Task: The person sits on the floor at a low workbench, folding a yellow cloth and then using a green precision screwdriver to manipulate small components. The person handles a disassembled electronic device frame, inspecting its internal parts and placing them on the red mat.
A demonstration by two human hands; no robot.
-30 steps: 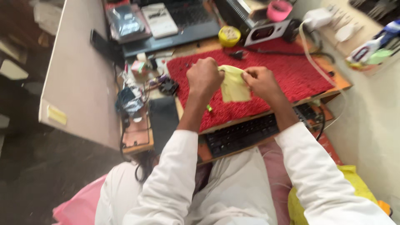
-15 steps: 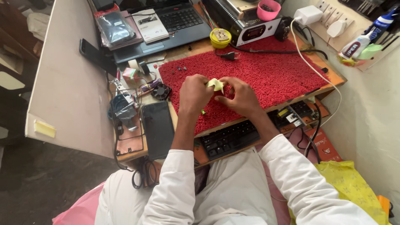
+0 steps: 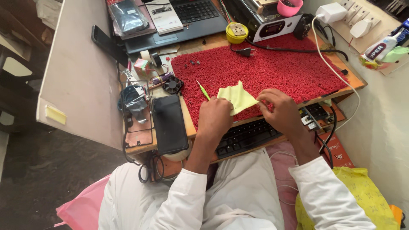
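Pale yellow cloth point(image 3: 237, 97) held up just above the near edge of the red bristle mat point(image 3: 264, 68), stretched between both hands so that it spreads flat instead of bunching. Pinched at its lower left by the left hand point(image 3: 215, 117), grip closed tight on the fabric with the fingers curled under; pinched at its right corner by the right hand point(image 3: 279, 108), thumb and fingertips narrow on the edge. Likely held taut like this to open it out or to find a clean face.

Just behind the cloth, a thin green-handled tool point(image 3: 203, 90) lying on the mat, close to the left hand, within easy reach. A few small dark screws point(image 3: 195, 63) kept further back on the mat, where the bristles stop them rolling.

Left of the mat, a dark phone point(image 3: 169, 123) flat and screen-up on the worktop point(image 3: 200, 42), beside a small black fan point(image 3: 172, 84) and a tangle of wires. Below the worktop edge, a black keyboard point(image 3: 247, 137) on a pull-out tray, partly under the wrists. At the back, a laptop point(image 3: 187, 17), a yellow round socket point(image 3: 237, 32) and a boxy unit with a lit display point(image 3: 266, 23), set away from the working area.
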